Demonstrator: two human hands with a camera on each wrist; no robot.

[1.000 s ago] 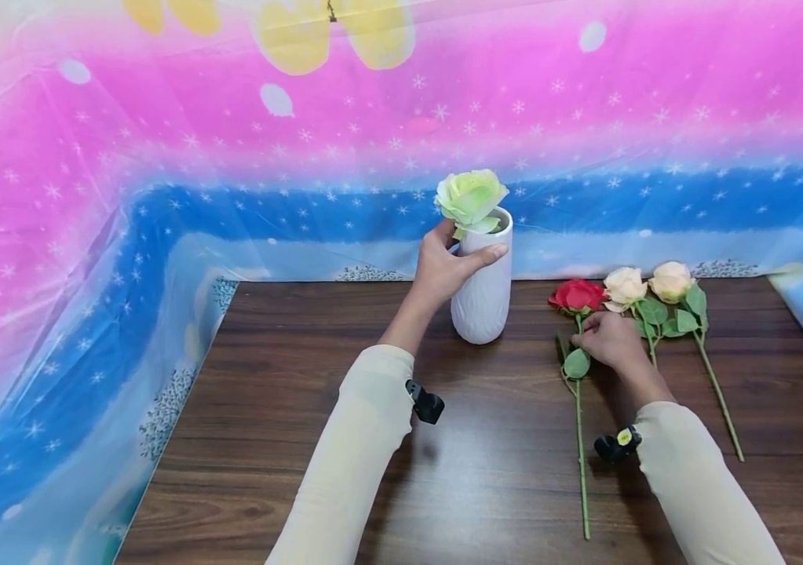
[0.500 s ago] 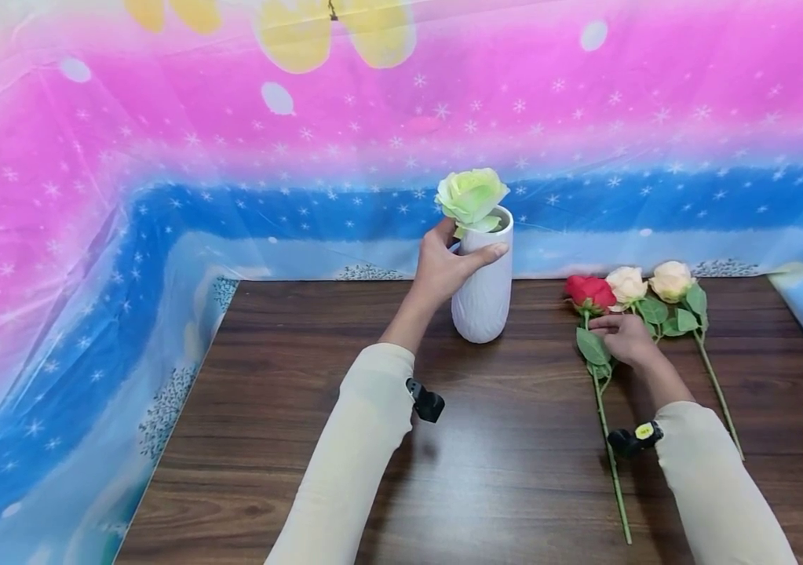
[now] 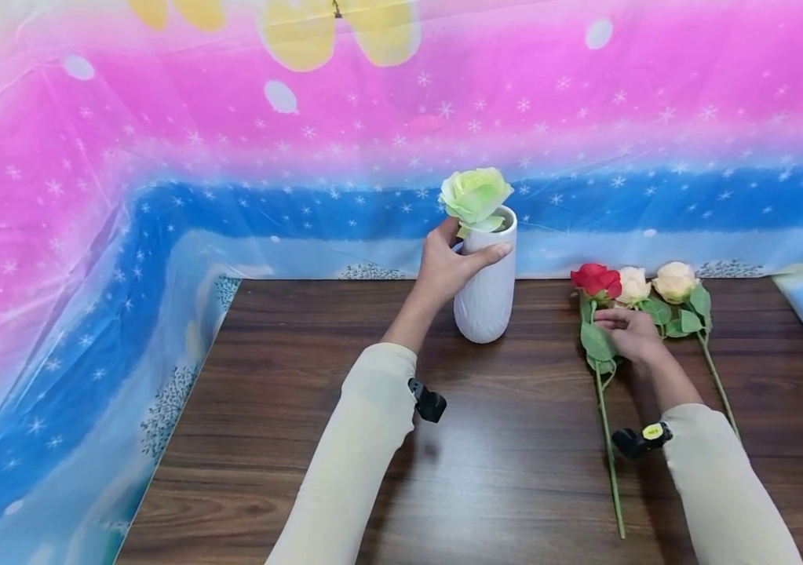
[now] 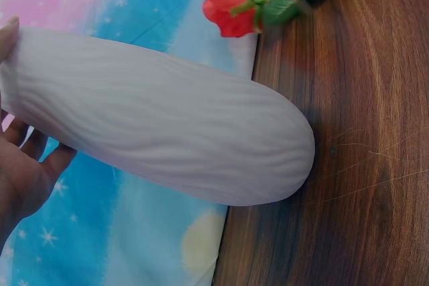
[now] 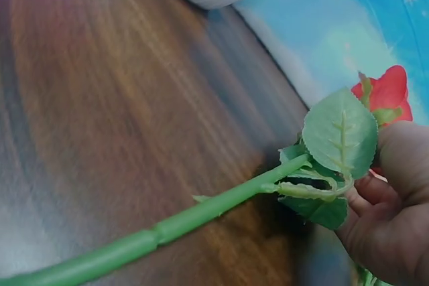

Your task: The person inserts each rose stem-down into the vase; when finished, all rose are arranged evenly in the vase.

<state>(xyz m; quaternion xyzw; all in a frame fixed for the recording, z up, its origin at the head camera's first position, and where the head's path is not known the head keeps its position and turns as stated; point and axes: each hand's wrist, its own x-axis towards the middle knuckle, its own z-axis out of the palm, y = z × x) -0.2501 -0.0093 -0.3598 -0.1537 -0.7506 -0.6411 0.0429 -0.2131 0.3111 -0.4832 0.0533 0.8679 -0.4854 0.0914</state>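
My left hand (image 3: 447,263) grips a white ridged vase (image 3: 489,302) just below its rim, thumb across the front and fingers behind. A pale green artificial rose (image 3: 475,194) leans out of the vase's mouth toward the left. In the left wrist view the vase (image 4: 167,125) stands with its base on the wood. My right hand (image 3: 634,337) pinches a red artificial rose (image 3: 596,281) by the stem under its bloom. The right wrist view shows its leaves beside the thumb and its long green stem (image 5: 201,213) reaching back over the table.
Two cream roses lie right of the red one: the nearer cream rose (image 3: 633,286) is partly covered by the hand, the other cream rose (image 3: 675,282) lies farther right. The dark wooden table (image 3: 288,439) meets a pink and blue backdrop cloth (image 3: 344,157) at its far edge.
My right hand has moved the red rose a little to the right and away from me; its bloom has turned and now overlaps the nearer cream rose. My left hand stays on the vase.
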